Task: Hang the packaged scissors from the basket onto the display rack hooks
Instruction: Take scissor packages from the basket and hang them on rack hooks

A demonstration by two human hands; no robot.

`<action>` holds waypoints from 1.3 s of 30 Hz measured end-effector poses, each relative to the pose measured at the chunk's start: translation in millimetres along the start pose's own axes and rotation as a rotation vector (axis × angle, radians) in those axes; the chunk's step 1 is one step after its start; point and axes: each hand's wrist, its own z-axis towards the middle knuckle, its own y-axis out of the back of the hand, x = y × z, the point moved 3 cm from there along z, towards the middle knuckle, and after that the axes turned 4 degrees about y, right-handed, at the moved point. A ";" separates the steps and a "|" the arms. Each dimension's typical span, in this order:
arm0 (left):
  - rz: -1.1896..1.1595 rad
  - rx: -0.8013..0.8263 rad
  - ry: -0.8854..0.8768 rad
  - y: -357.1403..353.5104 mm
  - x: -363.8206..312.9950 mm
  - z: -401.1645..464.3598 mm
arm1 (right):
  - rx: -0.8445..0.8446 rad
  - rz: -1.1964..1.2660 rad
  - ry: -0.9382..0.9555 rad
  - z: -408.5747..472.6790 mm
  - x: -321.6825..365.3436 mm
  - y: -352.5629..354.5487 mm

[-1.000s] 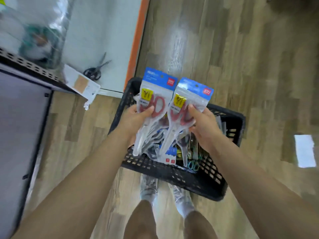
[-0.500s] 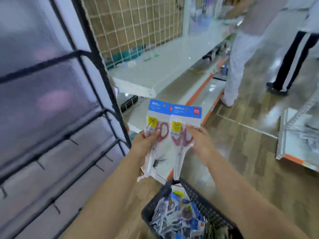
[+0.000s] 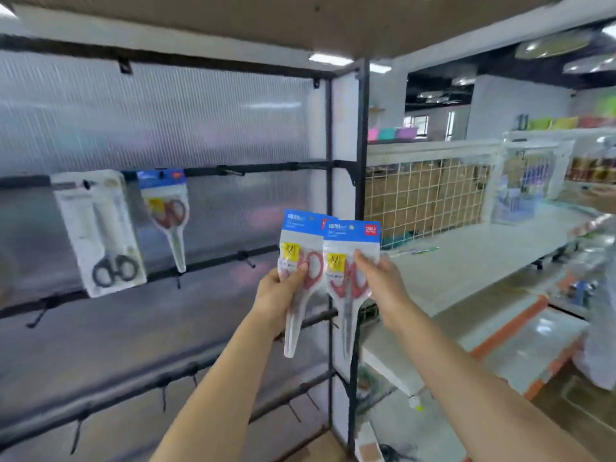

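Note:
My left hand (image 3: 278, 293) grips one pack of red-handled scissors (image 3: 300, 248) with a blue header card. My right hand (image 3: 380, 281) pinches a second, matching pack (image 3: 348, 258) that overlaps the first on its right. Both packs are held upright in front of the black display rack (image 3: 328, 195), near its right post. On the rack's upper bar hang a white pack of black-handled scissors (image 3: 100, 231) and a red-handled pack (image 3: 166, 211). A bare hook (image 3: 233, 171) juts from that bar, and another bare hook (image 3: 246, 260) from the bar below. The basket is out of view.
Lower rack bars carry several bare hooks (image 3: 163, 395). To the right runs a white shelf (image 3: 466, 261) backed by a wire grid panel (image 3: 423, 195), with an orange-edged lower shelf (image 3: 510, 331). Coloured bins (image 3: 393, 133) stand far behind.
My view has swung up from the basket on the floor to the rack. Both hands have lifted the two packs from over the basket to rack height.

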 end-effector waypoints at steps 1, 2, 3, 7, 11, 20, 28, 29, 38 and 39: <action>-0.004 -0.016 -0.014 16.7 -8.6 -0.7 | 0.028 -0.004 0.009 2.1 6.6 -17.7; 0.004 -0.031 -0.017 33.4 -15.4 -1.5 | 0.057 -0.008 0.023 3.9 12.8 -35.8; 0.016 -0.051 -0.016 50.8 -21.2 -2.6 | 0.093 -0.005 0.044 5.0 19.0 -54.2; 0.004 -0.134 -0.023 123.7 -40.1 -5.9 | 0.204 0.012 0.119 4.0 40.5 -125.7; -0.009 -0.223 -0.044 184.6 -60.9 -11.3 | 0.228 0.058 0.112 6.1 48.7 -183.4; -0.010 -0.306 -0.153 244.3 -89.5 -11.7 | 0.239 0.201 0.159 4.9 58.4 -250.9; -0.041 -0.322 -0.164 249.5 -89.3 7.1 | 0.272 0.204 0.154 28.3 65.3 -269.4; -0.049 -0.326 -0.160 250.1 -89.4 9.7 | 0.268 0.206 0.165 32.1 66.9 -271.3; -0.058 -0.340 -0.182 256.3 -92.4 32.1 | 0.294 0.269 0.309 47.8 75.0 -284.1; -0.052 -0.348 -0.183 255.7 -92.1 32.9 | 0.291 0.281 0.322 47.9 75.9 -284.5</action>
